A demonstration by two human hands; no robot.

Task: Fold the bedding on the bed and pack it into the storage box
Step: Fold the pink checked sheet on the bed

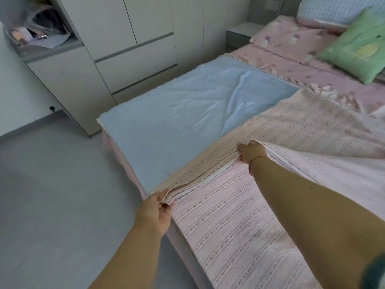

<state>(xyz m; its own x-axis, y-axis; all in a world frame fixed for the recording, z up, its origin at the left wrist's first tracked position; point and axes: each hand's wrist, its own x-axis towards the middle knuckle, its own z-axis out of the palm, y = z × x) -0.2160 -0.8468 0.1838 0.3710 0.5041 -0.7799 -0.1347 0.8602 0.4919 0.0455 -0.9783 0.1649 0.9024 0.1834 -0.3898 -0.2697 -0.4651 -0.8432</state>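
A pink checked blanket (239, 222) is spread over the near part of the bed (116, 155), its gathered edge running diagonally between the two hands. The left hand (155, 211) is clamped on the bunched layers at the bed's near corner, thumb and fingers pinched round the fold. The right hand (251, 153) is curled round the same gathered edge farther up the bed, with cloth draped over the knuckles. A light blue sheet (177, 113) is laid flat on the far side of the blanket, touching its edge. A pink patterned bed sheet (291, 65) is seen beyond, with a green pillow (358, 49) and a blue-and-pink pillow (333, 11) at the head. White wardrobe doors (133, 38) stand along the wall. A grey floor (52, 195) lies beside the bed.
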